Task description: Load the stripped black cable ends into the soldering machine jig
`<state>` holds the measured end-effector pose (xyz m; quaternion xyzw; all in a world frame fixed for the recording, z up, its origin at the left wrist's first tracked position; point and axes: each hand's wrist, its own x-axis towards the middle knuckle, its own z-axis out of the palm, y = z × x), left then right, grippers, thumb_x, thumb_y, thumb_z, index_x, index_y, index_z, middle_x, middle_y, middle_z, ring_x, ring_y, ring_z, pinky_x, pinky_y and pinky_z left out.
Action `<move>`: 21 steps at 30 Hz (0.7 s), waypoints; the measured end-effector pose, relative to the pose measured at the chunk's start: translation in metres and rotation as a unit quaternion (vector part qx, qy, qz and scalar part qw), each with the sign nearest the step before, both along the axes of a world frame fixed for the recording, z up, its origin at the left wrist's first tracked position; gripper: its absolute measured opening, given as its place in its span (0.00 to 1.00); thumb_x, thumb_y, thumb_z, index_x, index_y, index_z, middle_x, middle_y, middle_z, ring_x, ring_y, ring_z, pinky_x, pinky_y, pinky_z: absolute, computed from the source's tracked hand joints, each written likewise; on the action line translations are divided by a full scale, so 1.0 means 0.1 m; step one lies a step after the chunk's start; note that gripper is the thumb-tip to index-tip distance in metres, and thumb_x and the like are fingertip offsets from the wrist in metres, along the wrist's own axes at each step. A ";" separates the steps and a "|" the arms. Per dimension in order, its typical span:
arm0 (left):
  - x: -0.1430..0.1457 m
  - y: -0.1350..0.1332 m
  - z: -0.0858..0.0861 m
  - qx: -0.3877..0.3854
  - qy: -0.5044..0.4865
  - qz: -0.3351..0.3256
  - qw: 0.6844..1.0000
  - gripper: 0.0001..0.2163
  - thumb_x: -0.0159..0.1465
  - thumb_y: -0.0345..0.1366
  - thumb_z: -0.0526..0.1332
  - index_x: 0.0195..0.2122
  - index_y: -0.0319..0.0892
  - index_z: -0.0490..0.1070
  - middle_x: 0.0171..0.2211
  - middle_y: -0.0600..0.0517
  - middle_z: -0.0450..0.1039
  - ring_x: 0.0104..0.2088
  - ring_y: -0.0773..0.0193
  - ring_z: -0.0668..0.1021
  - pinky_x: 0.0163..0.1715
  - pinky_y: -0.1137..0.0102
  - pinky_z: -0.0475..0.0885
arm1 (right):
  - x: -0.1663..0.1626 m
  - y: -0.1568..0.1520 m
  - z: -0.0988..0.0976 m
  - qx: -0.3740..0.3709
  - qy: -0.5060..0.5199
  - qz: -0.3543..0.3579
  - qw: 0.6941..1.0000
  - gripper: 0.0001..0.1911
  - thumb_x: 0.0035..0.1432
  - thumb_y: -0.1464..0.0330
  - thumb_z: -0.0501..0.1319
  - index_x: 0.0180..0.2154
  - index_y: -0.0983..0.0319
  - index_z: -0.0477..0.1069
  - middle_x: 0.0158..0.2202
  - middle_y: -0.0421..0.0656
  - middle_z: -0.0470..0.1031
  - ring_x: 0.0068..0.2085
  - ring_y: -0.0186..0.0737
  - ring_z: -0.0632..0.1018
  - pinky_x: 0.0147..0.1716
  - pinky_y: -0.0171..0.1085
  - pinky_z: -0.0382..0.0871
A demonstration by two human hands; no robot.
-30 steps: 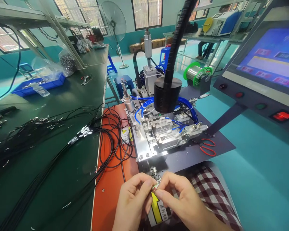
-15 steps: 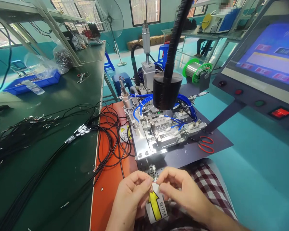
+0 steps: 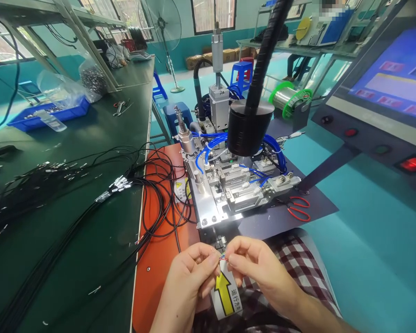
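Thin coloured wires [image 3: 223, 257], between left fingers [image 3: 212, 260] and right fingers [image 3: 233, 260], both sets pinching them

bare left hand [image 3: 194, 273], bare right hand [image 3: 256, 264], bare right forearm [image 3: 308, 304], maroon-and-white checked garment [image 3: 300, 260], large squares, loosely draped

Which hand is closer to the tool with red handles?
Right. In the picture, the right hand is below and left of the tool; the left hand is farther left.

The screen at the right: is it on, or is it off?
On: the screen glows blue, with pale and pinkish patches on it. Its right edge is outside the picture.
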<state>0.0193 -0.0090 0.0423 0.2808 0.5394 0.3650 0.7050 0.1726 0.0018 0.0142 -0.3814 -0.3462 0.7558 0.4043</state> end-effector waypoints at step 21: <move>0.00 -0.05 -0.08 -0.028 0.013 -0.008 1.000 0.16 0.56 0.50 0.64 0.26 0.43 0.65 0.11 0.63 0.53 0.14 0.75 0.50 0.14 0.77 0.46 | -0.12 -0.24 -0.08 0.268 -0.248 -0.094 0.926 0.08 0.58 0.68 0.62 0.26 0.61 0.71 0.25 0.40 0.72 0.28 0.36 0.72 0.30 0.35 0.65</move>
